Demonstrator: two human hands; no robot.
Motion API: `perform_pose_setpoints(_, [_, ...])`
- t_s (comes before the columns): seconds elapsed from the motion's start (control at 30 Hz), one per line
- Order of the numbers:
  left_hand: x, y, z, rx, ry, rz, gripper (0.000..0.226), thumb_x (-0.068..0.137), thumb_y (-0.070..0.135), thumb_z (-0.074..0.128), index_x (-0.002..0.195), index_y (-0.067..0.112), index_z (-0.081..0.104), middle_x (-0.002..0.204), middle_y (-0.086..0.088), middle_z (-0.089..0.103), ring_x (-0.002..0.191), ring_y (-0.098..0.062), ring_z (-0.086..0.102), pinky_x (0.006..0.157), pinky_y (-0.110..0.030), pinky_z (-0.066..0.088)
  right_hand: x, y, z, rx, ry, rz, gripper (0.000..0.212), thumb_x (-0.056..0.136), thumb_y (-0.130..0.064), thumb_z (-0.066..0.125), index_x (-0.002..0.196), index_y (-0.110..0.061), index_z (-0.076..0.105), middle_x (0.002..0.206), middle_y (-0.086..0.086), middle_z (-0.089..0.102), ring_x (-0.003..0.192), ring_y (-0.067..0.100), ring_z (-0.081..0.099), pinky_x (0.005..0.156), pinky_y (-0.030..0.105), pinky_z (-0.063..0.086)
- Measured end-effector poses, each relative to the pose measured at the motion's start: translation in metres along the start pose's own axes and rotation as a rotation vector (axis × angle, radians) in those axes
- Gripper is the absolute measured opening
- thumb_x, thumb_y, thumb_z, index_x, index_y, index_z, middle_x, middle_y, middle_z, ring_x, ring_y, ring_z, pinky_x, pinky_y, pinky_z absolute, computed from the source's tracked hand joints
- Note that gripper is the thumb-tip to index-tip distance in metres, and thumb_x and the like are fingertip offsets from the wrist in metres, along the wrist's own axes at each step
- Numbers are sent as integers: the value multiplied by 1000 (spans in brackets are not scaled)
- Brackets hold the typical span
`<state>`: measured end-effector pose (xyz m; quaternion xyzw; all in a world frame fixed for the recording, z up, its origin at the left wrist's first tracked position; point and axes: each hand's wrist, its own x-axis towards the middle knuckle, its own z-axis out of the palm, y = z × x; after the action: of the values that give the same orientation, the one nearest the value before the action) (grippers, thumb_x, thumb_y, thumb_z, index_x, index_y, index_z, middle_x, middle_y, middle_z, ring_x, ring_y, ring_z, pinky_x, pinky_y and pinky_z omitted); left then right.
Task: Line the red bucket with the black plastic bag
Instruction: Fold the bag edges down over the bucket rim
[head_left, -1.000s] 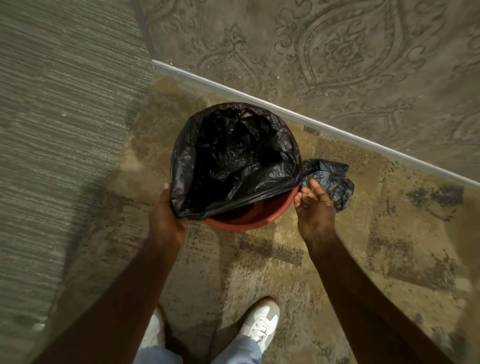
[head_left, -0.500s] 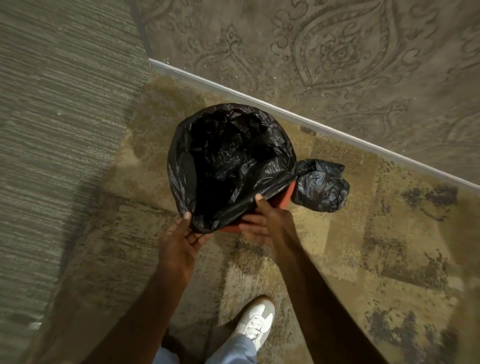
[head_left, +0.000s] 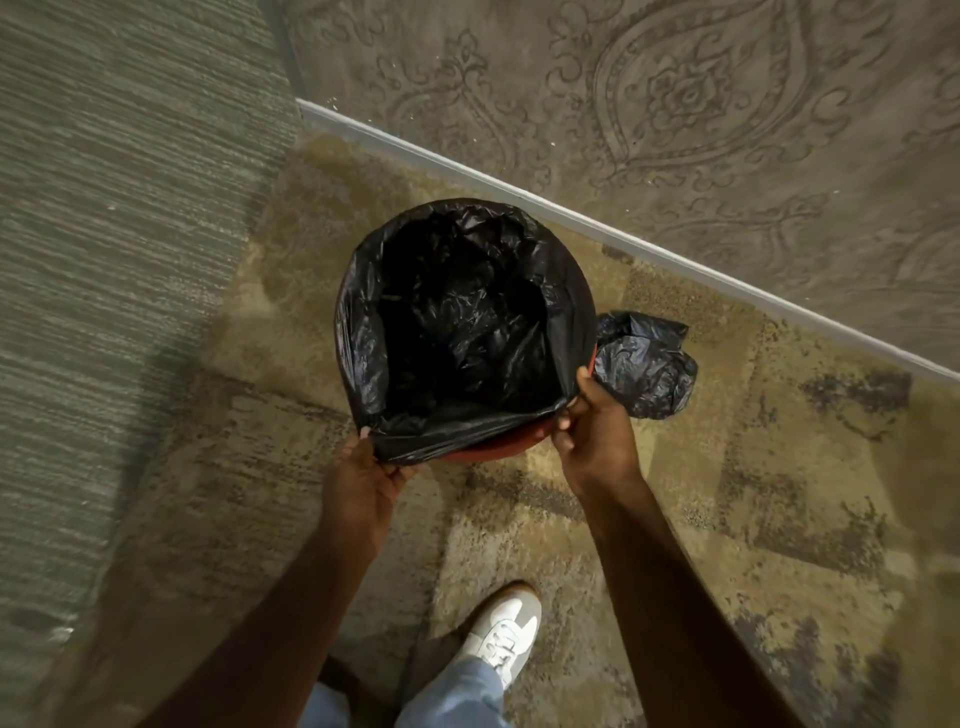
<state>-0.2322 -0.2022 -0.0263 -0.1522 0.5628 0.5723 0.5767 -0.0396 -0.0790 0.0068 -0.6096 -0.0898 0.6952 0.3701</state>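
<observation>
Bag: the black plastic bag (head_left: 457, 332) is thin, glossy and crinkled; its round mouth gapes open between and beyond my two hands, folded over most of the rim.
Bucket: the red bucket (head_left: 498, 446) is round, smooth plastic; only a red crescent of rim shows between my hands and a sliver just above my right thumb, the bag covering the rest.
Left grip: my left hand (head_left: 361, 483) is pinched shut on the bag's near edge, fingertips curled under the film.
Right grip: my right hand (head_left: 595, 423) is closed on the bag's edge at the rim, thumb up against the plastic.
Inside: the bag hangs down into the bucket; the bottom is too dark to make out, just creased folds.
Bundle: a second black plastic wad (head_left: 644, 364), crumpled into a lump, lies on the floor just beyond my right hand, beside the bucket.
Floor: worn, mottled tan carpet (head_left: 727, 493) under the bucket; pale trim strip (head_left: 675, 260) farther off.
Cut off: my white shoe (head_left: 506, 631) shows below; the other is hidden.
</observation>
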Motion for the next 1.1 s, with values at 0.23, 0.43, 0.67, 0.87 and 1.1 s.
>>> perform_pose_setpoints(0.23, [0, -4, 5, -32, -4, 12, 42, 106, 21, 37, 139, -2, 50, 111, -15, 72, 88, -22, 75, 73, -33, 64, 1, 8, -6, 80, 96, -175, 27, 96, -19, 61, 69, -18, 57, 52, -8, 53, 49, 8, 50, 53, 22, 37])
perform_pose_setpoints(0.43, [-13, -13, 5, 13, 9, 56, 23, 104, 20, 45, 107, 7, 63, 97, -13, 70, 81, -18, 72, 74, -32, 61, 3, 17, -20, 265, 26, -187, 23, 96, -20, 59, 75, -18, 67, 54, -9, 60, 44, 5, 54, 39, 18, 36])
perform_pose_setpoints(0.67, [-23, -27, 5, -49, -74, -31, 29, 99, 13, 41, 117, 2, 60, 104, -14, 68, 95, -25, 67, 88, -38, 54, 9, 17, -40, 178, -6, -180, 26, 100, -28, 55, 108, -14, 76, 85, -2, 76, 66, 10, 69, 50, 20, 52])
perform_pose_setpoints(0.87, [-20, -26, 11, 58, -111, 9, 24, 91, -9, 41, 103, 0, 59, 90, -12, 67, 83, -23, 65, 71, -29, 59, 8, 23, -42, 294, -1, -168, 28, 95, -25, 63, 118, -10, 70, 107, 5, 76, 96, 19, 73, 77, 26, 58])
perform_pose_setpoints(1.1, [-16, -21, 9, 64, -17, 74, 9, 95, 3, 58, 90, 7, 65, 76, -7, 73, 72, -15, 71, 75, -27, 63, 20, 29, -20, 307, 46, -145, 26, 90, -6, 65, 110, -23, 67, 103, 1, 71, 81, 14, 63, 58, 18, 45])
